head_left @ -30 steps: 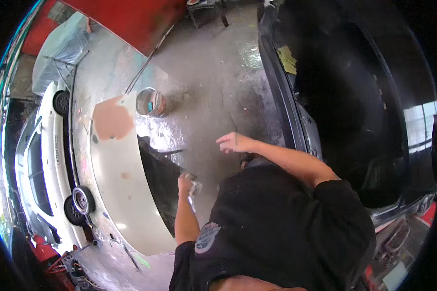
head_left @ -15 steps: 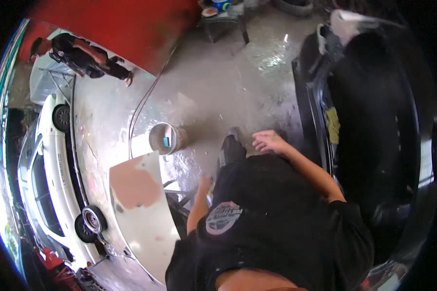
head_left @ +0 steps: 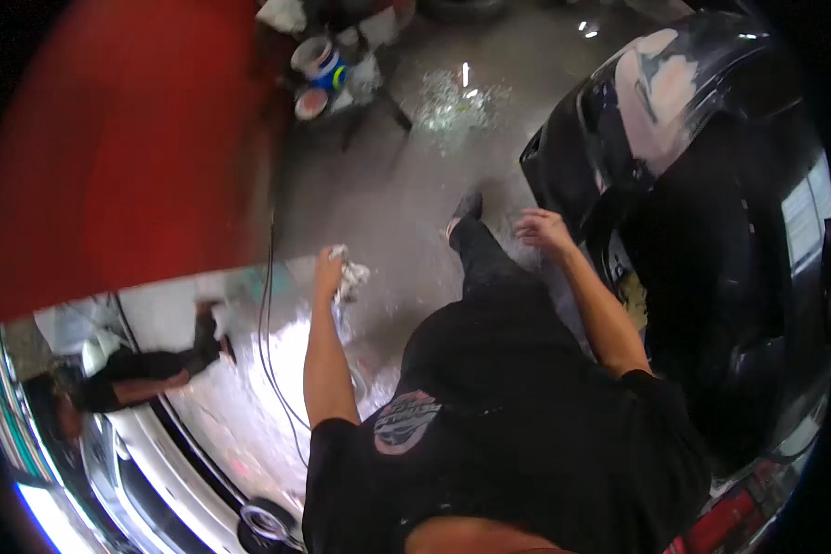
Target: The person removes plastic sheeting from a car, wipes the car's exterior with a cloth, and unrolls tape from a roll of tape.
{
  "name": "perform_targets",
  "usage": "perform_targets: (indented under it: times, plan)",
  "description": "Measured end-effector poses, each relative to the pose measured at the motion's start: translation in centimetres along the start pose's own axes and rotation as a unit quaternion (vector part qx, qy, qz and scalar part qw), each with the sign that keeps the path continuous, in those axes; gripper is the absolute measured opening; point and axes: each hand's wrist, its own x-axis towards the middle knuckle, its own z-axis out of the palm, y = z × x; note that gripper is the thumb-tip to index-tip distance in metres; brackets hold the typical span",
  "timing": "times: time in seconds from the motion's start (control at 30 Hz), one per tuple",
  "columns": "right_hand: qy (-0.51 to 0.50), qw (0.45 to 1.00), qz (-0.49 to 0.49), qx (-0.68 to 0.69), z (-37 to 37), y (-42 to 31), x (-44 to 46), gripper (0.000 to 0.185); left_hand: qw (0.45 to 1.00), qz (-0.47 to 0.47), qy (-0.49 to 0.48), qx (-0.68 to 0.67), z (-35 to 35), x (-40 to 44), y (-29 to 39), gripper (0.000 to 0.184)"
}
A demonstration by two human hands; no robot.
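My left hand (head_left: 329, 270) is closed around a crumpled whitish rag (head_left: 352, 280), held out at my side above the wet floor. The rag hangs loosely out past my fingers. On the other side, my right hand (head_left: 545, 231) hangs with loosely bent, slightly parted fingers and no object visible in it. It is nearest to the black car (head_left: 711, 268), apart from its body. Pinkish filler patches (head_left: 667, 92) mark the car's far corner.
A small stand carries a bucket with a blue label (head_left: 319, 63) and a round lid (head_left: 311, 103). A large red panel (head_left: 120, 148) fills the upper left. Hoses (head_left: 268, 332) run along the floor. Another person (head_left: 148, 379) is near a white car (head_left: 157, 452).
My view has swung left and moved forward past the floor bucket and pale panel. My left hand has risen, showing the rag. The red panel and stand are closer.
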Motion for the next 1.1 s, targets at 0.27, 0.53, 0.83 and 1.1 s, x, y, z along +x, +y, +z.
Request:
perform_targets:
  times: [0.27,0.53,0.83,1.1]
  plan:
    - [0.042,0.993,-0.035,-0.105,5.3,-13.0,21.3,0.033,0.985,-0.065,-0.154,0.044,2.0,11.5,5.6,0.047]
    - [0.132,0.917,-0.297,-0.231,6.4,-31.4,32.8,0.041,0.984,-0.045,-0.157,0.066,3.8,30.8,19.4,0.032]
    - [0.223,0.952,-0.169,-0.124,-2.7,-43.9,41.7,0.053,0.975,0.13,-0.178,0.022,14.1,67.8,39.0,0.04]
    - [0.317,0.917,-0.232,-0.066,-9.8,-57.0,42.6,0.062,0.894,0.238,-0.378,-0.023,27.3,76.2,76.2,0.032]
